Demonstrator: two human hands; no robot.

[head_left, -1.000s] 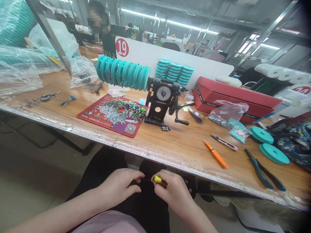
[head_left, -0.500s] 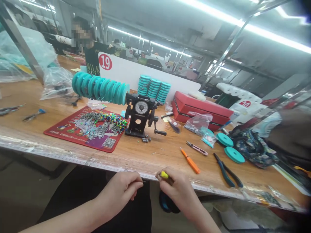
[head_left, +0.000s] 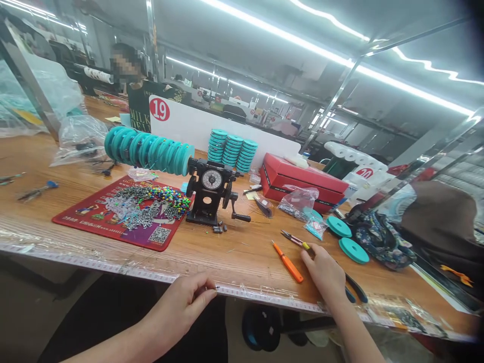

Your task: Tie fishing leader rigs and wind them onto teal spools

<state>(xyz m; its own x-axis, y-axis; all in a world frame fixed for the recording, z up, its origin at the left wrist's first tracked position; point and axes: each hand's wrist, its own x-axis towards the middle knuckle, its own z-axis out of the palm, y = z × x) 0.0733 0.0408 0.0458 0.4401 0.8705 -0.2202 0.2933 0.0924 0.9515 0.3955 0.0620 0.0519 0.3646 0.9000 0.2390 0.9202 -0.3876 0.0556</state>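
Note:
My left hand (head_left: 192,302) is closed in a pinch at the table's front edge, with a tiny dark piece (head_left: 218,288) at its fingertips. On the right, my right hand (head_left: 324,269) rests over the tabletop with its fingers closed. A small yellow item (head_left: 305,245) shows at those fingertips, against the snips (head_left: 291,237), whose handle is partly hidden. Just left of that hand lies an orange-handled tool (head_left: 289,263). The pliers (head_left: 357,290) are partly covered by the right hand and wrist.
A black winding machine (head_left: 207,194) holds a row of teal spools (head_left: 147,149). Beads and metal clasps lie on the red mat (head_left: 79,212). Behind are stacked teal spools (head_left: 233,148) and a red box (head_left: 302,181). Across the partition is a person (head_left: 139,98).
My right hand has moved right and away from my left hand, onto the table by the snips, with the yellow item at its fingers. My left hand stays pinched. The view has shifted slightly.

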